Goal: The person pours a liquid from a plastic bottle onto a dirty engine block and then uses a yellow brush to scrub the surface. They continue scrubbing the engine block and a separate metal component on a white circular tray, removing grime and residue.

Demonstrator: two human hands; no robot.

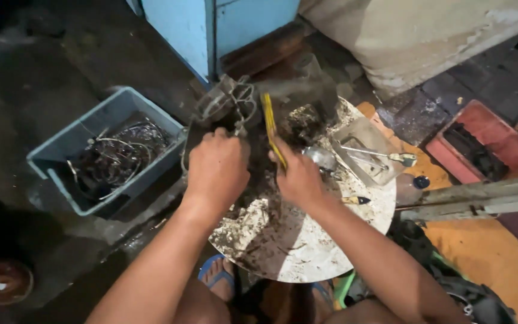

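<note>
Grime-caked metal part [235, 105] under left hand [217, 165]

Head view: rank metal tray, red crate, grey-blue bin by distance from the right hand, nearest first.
From the right hand:
1. Metal tray, just to its right on the round table.
2. Red crate, farther right on the floor.
3. Grey-blue bin, far left, beyond the left hand.

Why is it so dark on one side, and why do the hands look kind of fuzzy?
Head view: light falls on the round table and the orange floor at right; the floor at left lies in deep shadow. Left hand, right hand with its yellow tool, and the dark metal part are smeared by motion blur. Grey bin is dim but sharper.
</note>
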